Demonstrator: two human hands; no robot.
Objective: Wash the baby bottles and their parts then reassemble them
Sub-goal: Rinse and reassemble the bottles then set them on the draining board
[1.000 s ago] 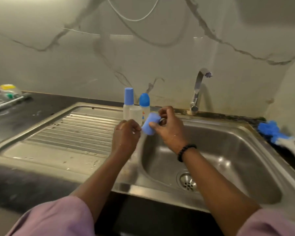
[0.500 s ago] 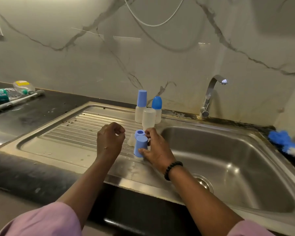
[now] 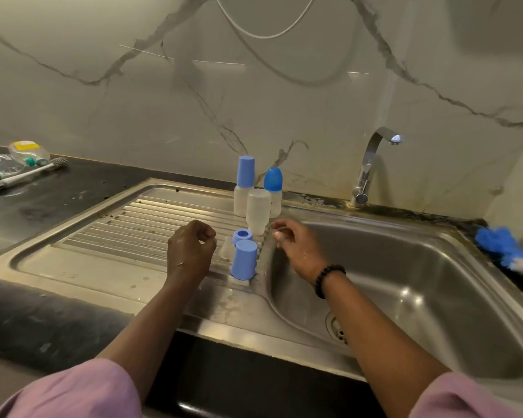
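A blue cap (image 3: 244, 260) stands mouth down on the steel drainboard (image 3: 109, 233) near the basin's edge. Behind it sit a blue screw ring (image 3: 242, 235) and a clear teat (image 3: 226, 251). A clear bottle body (image 3: 258, 211) stands upside down further back, with two capped bottles behind it, one with a flat blue cap (image 3: 244, 186) and one with a domed blue cap (image 3: 273, 192). My left hand (image 3: 190, 250) is a loose fist just left of the cap, holding nothing visible. My right hand (image 3: 296, 247) hovers right of the cap, fingers apart and empty.
The sink basin (image 3: 411, 285) lies to the right with its drain (image 3: 337, 328) and a tap (image 3: 372, 164) at the back. A blue and white brush (image 3: 507, 250) lies on the right counter. On the far left counter lie a plastic bottle (image 3: 9, 162) and a thin brush (image 3: 24, 176).
My right hand carried the blue cap from over the basin, set it mouth down on the drainboard and let go. It now hovers to the right. My left hand stayed curled.
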